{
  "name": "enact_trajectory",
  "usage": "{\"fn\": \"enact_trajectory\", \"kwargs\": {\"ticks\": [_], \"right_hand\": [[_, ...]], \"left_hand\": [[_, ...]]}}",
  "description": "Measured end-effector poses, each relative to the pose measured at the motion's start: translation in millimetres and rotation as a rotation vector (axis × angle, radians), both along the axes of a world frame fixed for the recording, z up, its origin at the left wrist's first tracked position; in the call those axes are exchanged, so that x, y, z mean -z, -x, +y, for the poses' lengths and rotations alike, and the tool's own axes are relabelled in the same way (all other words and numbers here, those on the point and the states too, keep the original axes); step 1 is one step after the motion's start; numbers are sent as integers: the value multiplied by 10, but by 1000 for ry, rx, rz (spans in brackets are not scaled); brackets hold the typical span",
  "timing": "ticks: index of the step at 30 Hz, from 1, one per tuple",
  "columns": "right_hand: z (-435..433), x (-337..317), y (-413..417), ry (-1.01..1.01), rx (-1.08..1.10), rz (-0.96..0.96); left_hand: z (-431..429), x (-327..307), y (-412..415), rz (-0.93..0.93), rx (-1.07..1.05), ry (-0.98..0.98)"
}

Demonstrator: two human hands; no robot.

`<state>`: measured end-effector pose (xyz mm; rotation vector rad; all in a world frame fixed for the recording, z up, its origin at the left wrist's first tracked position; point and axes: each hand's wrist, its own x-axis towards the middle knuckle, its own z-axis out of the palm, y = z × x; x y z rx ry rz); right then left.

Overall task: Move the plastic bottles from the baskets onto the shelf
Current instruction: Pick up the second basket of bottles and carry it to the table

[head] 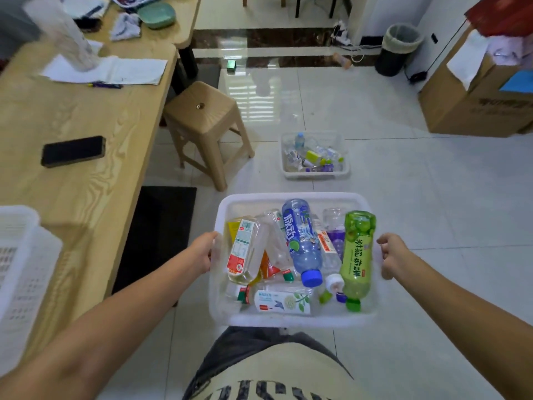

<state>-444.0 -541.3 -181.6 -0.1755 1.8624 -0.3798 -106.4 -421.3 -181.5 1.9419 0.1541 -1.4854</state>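
Note:
I hold a white plastic basket (pixel 291 197) above the tiled floor in front of me. My left hand (pixel 202 252) grips its left rim and my right hand (pixel 393 256) grips its right rim. Several plastic bottles lie jumbled inside, among them a blue bottle (pixel 302 241) with a blue cap, a green bottle (pixel 356 255) with a green cap and a clear bottle with a red and white label (pixel 243 249). A second white basket (pixel 315 174) with several small bottles stands on the floor farther ahead. No shelf is in view.
A long wooden table (pixel 86 116) runs along the left with a black phone (pixel 73 151), papers and a white basket (pixel 20 261) at its near end. A tan stool (pixel 202 111) stands beside it. Cardboard boxes (pixel 473 108) and a bin (pixel 399 47) sit at the back right.

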Motion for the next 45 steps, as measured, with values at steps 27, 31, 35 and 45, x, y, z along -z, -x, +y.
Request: {"fn": "enact_trajectory", "kwargs": {"ticks": [27, 31, 35, 45], "right_hand": [[4739, 18, -779, -64, 120, 118], [5529, -13, -782, -58, 147, 135], [6276, -219, -738, -98, 248, 176], [6984, -849, -991, -57, 216, 254]], "left_hand": [[3894, 2, -837, -23, 232, -10], [4441, -142, -770, 7, 236, 64], [4899, -335, -760, 21, 376, 74], [5618, -814, -1248, 29, 485, 26]]}}
